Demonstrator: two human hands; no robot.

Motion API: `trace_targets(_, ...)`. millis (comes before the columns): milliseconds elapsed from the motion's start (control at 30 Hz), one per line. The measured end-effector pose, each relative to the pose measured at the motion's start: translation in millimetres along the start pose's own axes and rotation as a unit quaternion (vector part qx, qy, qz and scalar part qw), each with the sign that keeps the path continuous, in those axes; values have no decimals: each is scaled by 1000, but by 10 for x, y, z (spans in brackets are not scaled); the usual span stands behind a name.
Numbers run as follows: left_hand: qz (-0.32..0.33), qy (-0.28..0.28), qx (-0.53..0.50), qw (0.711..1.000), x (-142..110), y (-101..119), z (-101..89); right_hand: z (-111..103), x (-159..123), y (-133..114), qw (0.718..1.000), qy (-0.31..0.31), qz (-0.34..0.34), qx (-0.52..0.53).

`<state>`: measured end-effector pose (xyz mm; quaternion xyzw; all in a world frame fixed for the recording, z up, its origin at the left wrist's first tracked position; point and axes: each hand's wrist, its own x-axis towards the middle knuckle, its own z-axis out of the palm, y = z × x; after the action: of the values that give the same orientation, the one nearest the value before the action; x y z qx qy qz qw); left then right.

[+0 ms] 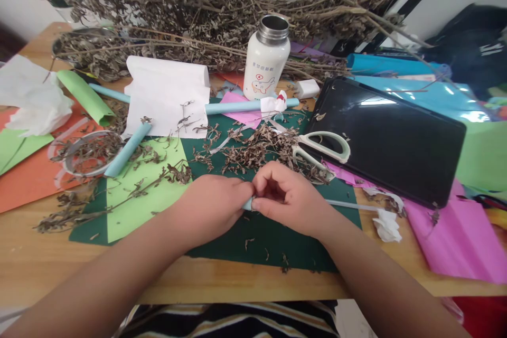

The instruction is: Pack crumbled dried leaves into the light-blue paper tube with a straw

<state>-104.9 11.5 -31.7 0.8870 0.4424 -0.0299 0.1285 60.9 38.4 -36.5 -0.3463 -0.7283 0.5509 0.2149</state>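
My left hand [212, 208] is closed around a light blue paper tube [247, 204], of which only a short end shows. My right hand [291, 200] pinches at that end, thumb and fingers curled together; what lies between its fingertips is hidden. Both hands are above a dark green sheet [237, 243]. Just beyond them lies a heap of crumbled dried leaves [257, 150], with pale-handled scissors [343, 156] resting at its right side. A dry leafy stem [138, 193] lies across a light green paper [154, 222] left of my left hand.
Behind stand an uncapped white bottle [267, 58] and a big pile of dried branches [178, 10]. A black tablet [392, 137] lies at right, near pink paper [459, 237]. A roll of tape [93, 153] and another blue tube [129, 150] are at left.
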Motion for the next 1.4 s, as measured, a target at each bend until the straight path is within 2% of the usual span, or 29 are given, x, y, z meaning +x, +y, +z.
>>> trace_targets(200, 4, 42, -5, 999, -1, -27, -2, -40, 10, -11, 998, 29, -38, 32)
trace_targets(367, -21, 59, -37, 997, -14, -18, -28, -78, -6, 30, 994, 10, -79, 81)
trace_targets(533, -20, 57, -66, 996, -20, -2, -42, -75, -2, 35, 995, 12, -95, 31)
trace_targets(733, -17, 56, -85, 995, -7, 9, -37, -57, 26, 74, 979, 38, -199, -29)
trace_targets(800, -15, 47, -93, 994, 0, 9, -34, -53, 35, 76, 976, 39, -213, -27)
trace_targets(867, -12, 40, -92, 995, 4, 6, -28, -52, 36, 64, 984, 30, -175, -7)
trace_targets(1000, 12, 20, -44, 999, 7, 7, -10, -67, 21, 18, 999, -14, -2, 50)
trace_targets(1067, 30, 7, -17, 999, 6, 17, -3, -74, 11, 3, 996, -47, 45, 60)
trace_targets(1133, 39, -2, 0, 999, 9, 34, 0, -75, 2, -2, 995, -60, 61, 58)
trace_targets(1267, 31, -20, 18, 999, 21, 69, 1, -57, -15, -3, 998, -44, 50, 12)
trace_targets(1400, 23, -6, 17, 1000, 22, 69, -1, -53, -19, -7, 998, -24, 57, 18)
